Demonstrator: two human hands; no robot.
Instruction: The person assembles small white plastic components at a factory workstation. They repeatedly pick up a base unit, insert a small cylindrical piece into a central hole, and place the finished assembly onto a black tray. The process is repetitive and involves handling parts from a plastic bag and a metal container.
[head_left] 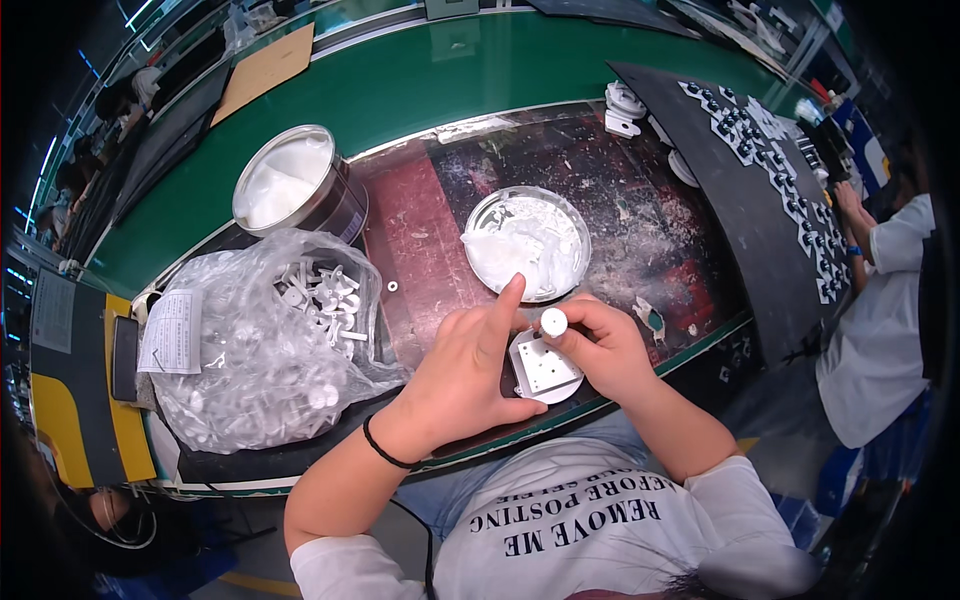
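My left hand (pixel 450 378) is closed around the side of a white plastic housing (pixel 548 368), its index finger pointing up. The housing has a square raised block with small holes on a round base. Between the thumb and fingers of my right hand (pixel 612 352) is a small white plastic part with a round disc end (pixel 553 321), held just above the housing; its lower end is hidden. Beyond my hands stands a shallow clear dish (pixel 587 250) smeared with thick white paste (pixel 520 255).
Left lies a clear plastic bag (pixel 250 385) of white plastic parts (pixel 325 298), with a metal can (pixel 350 205) of white paste behind it. A small white ring (pixel 392 286) sits on the worn board. Rightward, a black sheet (pixel 700 180) carries rows of parts; another person (pixel 870 300) works beyond.
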